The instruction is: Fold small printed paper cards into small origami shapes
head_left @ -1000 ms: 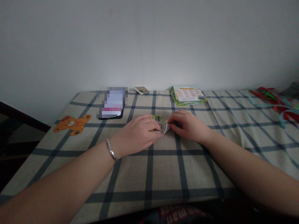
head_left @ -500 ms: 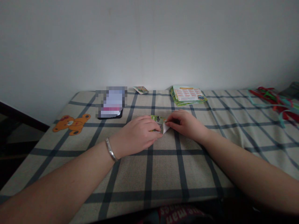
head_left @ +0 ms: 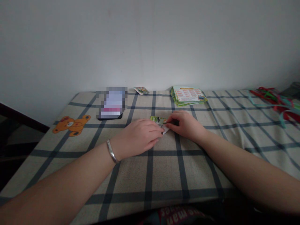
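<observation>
A small piece of green printed paper lies on the tablecloth between my two hands, with a white folded part at its right side. My left hand, with a silver bangle at the wrist, covers the paper's left part, fingers close together and curved over it. The left thumb is hidden. From the right, my right hand pinches the paper's right edge between thumb and forefinger.
Against the wall lie a stack of printed green-and-white sheets and a small printed piece. A phone, partly pixelated, stands left. An orange teddy bear cutout lies near the left edge; coloured ribbons sit far right.
The white part of the paper shows smaller and lower now. My left fingers have shifted slightly down; my right hand has edged slightly left, and its pinch stays at the paper's edge.
</observation>
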Demonstrator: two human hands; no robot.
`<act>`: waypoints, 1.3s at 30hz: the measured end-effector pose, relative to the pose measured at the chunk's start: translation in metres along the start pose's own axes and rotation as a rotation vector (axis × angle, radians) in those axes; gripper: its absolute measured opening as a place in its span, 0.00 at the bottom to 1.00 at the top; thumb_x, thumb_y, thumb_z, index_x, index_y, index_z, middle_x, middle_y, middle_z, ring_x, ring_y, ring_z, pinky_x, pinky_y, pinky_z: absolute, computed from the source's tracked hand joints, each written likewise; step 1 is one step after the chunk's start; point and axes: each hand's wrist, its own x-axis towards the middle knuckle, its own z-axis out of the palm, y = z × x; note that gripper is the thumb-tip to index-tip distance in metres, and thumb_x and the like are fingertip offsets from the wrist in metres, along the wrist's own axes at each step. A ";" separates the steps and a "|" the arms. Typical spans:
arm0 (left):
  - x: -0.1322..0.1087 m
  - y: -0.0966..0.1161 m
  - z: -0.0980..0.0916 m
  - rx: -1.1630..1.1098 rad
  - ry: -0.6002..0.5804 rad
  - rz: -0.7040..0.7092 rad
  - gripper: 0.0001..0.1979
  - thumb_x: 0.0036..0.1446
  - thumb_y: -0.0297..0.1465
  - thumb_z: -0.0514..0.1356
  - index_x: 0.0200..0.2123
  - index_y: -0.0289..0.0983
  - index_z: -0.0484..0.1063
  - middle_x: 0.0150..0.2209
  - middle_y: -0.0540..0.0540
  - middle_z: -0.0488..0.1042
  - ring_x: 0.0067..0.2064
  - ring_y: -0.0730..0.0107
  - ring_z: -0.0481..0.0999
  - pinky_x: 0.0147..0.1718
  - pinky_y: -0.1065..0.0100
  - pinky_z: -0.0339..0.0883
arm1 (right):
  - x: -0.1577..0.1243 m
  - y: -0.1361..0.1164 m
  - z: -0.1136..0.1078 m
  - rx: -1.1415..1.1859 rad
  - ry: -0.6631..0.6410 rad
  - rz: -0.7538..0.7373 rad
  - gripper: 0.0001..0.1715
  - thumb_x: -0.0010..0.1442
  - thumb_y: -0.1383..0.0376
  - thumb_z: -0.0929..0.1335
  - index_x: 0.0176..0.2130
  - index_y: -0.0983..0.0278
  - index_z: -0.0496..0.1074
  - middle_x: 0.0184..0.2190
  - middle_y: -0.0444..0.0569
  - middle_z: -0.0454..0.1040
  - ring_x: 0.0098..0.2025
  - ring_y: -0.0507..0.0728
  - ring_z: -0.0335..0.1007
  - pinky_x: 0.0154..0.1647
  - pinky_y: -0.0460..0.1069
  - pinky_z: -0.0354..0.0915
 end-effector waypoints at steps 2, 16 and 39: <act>0.001 0.001 -0.001 0.007 -0.001 -0.009 0.12 0.60 0.29 0.57 0.47 0.37 0.74 0.48 0.46 0.77 0.50 0.62 0.74 0.52 0.57 0.69 | 0.000 0.001 0.001 0.008 -0.002 0.004 0.04 0.57 0.66 0.69 0.31 0.64 0.73 0.29 0.46 0.75 0.32 0.53 0.67 0.34 0.48 0.60; 0.004 0.003 -0.002 0.078 0.007 0.010 0.13 0.61 0.29 0.57 0.48 0.38 0.73 0.48 0.49 0.77 0.49 0.63 0.74 0.52 0.56 0.68 | -0.004 0.014 -0.014 0.078 -0.103 -0.177 0.09 0.60 0.63 0.70 0.41 0.62 0.77 0.38 0.49 0.76 0.38 0.54 0.71 0.41 0.49 0.66; -0.002 -0.005 0.004 0.010 0.004 -0.188 0.15 0.62 0.31 0.56 0.51 0.38 0.72 0.51 0.45 0.75 0.52 0.62 0.72 0.52 0.57 0.68 | -0.005 0.004 -0.009 -0.113 -0.034 -0.236 0.12 0.63 0.65 0.66 0.40 0.62 0.79 0.40 0.51 0.77 0.41 0.56 0.72 0.44 0.51 0.66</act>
